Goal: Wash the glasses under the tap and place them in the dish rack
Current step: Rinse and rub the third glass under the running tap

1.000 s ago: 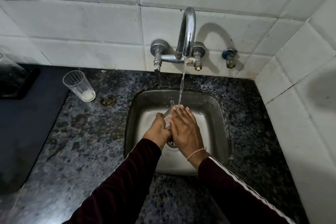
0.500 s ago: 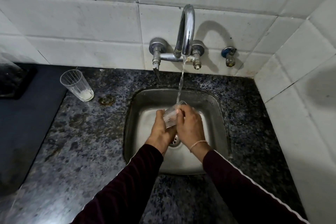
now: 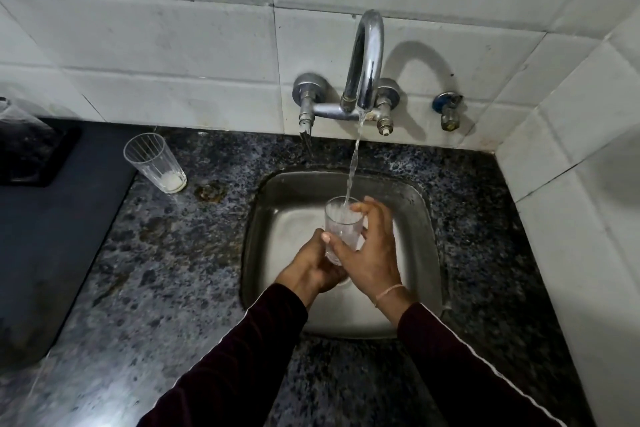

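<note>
The speckled stone tabletop (image 3: 145,253) surrounds a steel sink (image 3: 412,218), and the wall-mounted tap (image 3: 367,59) runs a thin stream straight down into it. Over the basin, the glass (image 3: 341,229) stands roughly upright, its long axis close to vertical, mouth up directly beneath the stream. The left hand (image 3: 311,267) grips the glass from below at its base, fingers curled under it. The right hand (image 3: 370,250) wraps the side wall, thumb across the near face and fingers bent round the far rim. A second glass (image 3: 156,163), with white residue at its bottom, stands untouched on the tabletop well to the left, nearer the left hand. No dish rack is identifiable in view, so its direction cannot be determined.
</note>
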